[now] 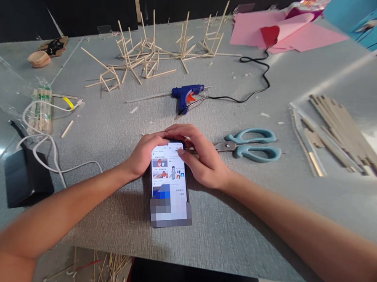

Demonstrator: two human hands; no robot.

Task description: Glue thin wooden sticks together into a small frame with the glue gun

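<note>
A smartphone [169, 175] with a lit screen of pictures and text lies between my hands, its lower part blurred into blocks. My left hand [148, 153] is closed around its upper left edge, the thumb along the top. On the upper right, my right hand [203, 157] curls round the phone with its thumb over the screen. Whether the phone rests on the table or is held just above it, I cannot tell. Scissors with blue-grey handles [255, 145] lie right of my right hand, their blade tips hidden behind it.
Beyond the hands lies a blue glue gun [186, 97] with a black cord. Thin wooden stick frames [139, 55] stand behind it. Pink paper [252, 28] lies at the back right, flat strips [346, 132] at right. A black box [27, 176] and white cable [55, 158] are left.
</note>
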